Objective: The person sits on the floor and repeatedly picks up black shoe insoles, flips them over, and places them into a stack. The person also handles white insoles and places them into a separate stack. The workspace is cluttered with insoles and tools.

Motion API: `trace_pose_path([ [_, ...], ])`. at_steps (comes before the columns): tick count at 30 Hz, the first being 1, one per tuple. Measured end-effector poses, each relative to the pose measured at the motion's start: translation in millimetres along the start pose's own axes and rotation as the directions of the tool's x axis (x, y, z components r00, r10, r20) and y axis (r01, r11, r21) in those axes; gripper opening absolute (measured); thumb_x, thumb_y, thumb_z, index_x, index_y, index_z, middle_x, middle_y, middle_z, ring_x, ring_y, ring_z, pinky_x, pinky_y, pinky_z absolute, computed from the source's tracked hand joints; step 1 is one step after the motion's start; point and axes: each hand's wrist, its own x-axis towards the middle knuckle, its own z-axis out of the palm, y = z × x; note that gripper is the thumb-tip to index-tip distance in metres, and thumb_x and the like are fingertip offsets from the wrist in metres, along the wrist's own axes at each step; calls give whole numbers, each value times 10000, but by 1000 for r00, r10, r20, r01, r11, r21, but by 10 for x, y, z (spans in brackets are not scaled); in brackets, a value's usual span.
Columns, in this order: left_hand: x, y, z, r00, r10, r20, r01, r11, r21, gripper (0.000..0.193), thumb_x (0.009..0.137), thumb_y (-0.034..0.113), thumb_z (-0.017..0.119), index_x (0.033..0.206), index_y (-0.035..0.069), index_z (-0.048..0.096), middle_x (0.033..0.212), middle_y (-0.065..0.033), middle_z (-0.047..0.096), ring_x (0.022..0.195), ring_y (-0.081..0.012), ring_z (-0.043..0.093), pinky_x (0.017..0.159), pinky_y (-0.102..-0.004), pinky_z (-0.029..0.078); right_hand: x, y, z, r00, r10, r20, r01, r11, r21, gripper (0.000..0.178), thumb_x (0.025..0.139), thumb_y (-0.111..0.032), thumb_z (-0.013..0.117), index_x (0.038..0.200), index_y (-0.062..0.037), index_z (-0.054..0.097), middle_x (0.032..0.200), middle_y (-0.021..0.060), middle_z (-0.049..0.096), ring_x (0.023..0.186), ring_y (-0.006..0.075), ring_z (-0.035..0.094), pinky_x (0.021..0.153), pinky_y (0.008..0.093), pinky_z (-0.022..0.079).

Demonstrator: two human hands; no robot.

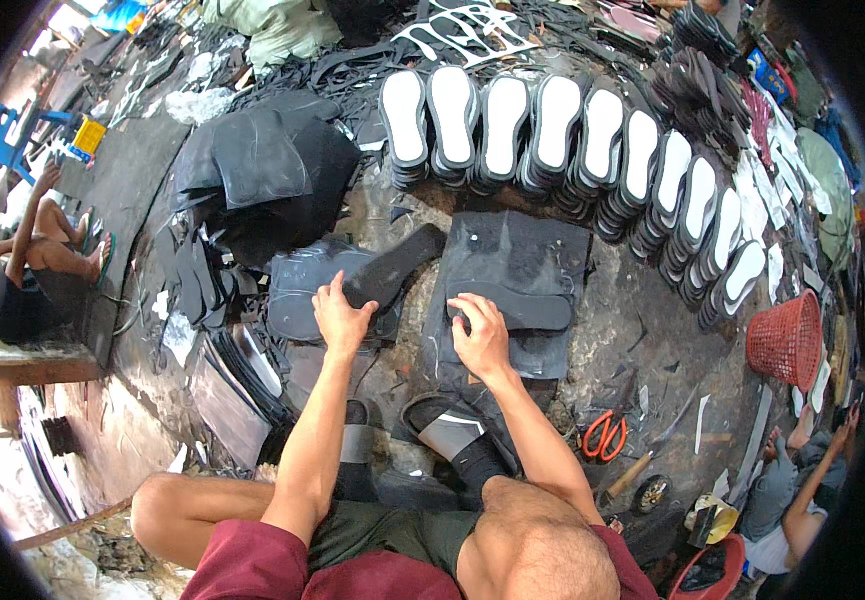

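A dark sole-shaped piece (pixel 397 265) lies slantwise over a stack of grey-black sheets (pixel 297 290) on the left. My left hand (pixel 340 315) rests at its lower end, fingers spread and thumb apart, not wrapped round it. On the right, another black sole piece (pixel 527 308) lies flat across a squarish pile of black sheets (pixel 552 245). My right hand (pixel 480 338) is at its left end, with fingers curled over that end; the fingertips are partly hidden. Both forearms reach up from the lower edge, and my sandalled foot (pixel 442 425) stands between them.
Stacks of white-topped soles (pixel 552 120) curve along the far right. Black sheets (pixel 262 160) are heaped far left. Orange-handled scissors (pixel 604 436), a wooden-handled tool (pixel 630 474) and a red basket (pixel 784 342) lie to the right. Other people sit at both sides.
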Motion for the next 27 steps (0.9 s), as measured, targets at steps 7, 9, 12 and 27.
trace_pose_path([
  [7, -1076, 1239, -227, 808, 542, -230, -575, 810, -111, 471, 627, -22, 713, 1070, 132, 755, 980, -97, 605, 933, -305, 572, 861, -441, 437, 47, -579, -331, 802, 459, 382, -489, 137, 862, 757, 988, -241, 686, 1592, -81, 258, 1253, 56, 598, 1088, 149, 563, 907, 292, 486],
  [9, -1313, 1433, -278, 824, 551, -131, -551, 727, -410, 421, 703, -16, 753, 1110, 90, 739, 1086, -132, 676, 1039, -318, 622, 914, -429, 491, 130, -381, -345, 835, 517, 186, -380, 298, 876, 651, 978, -115, 635, 1551, -41, 335, 1317, 88, 586, 1089, 164, 600, 916, 303, 511],
  [12, -1234, 1407, -380, 845, 466, -263, -531, 670, -519, 513, 783, 63, 818, 1278, 58, 686, 1230, -148, 690, 1109, -264, 658, 965, -384, 524, 245, -162, -857, 818, 524, 236, -381, 187, 906, 603, 928, -24, 612, 1501, -26, 422, 1316, 104, 618, 1166, 173, 619, 976, 323, 517],
  [27, -855, 1871, -608, 736, 84, 671, 660, 130, -740, 274, 925, 244, 763, 938, -28, 732, 819, -85, 712, 651, -137, 653, 614, -275, 546, 2, -769, -1730, 848, -509, 145, 529, 818, -227, 416, 789, -157, 800, 1180, -42, 717, 1310, 107, 665, 1285, 306, 583, 1102, 493, 411],
])
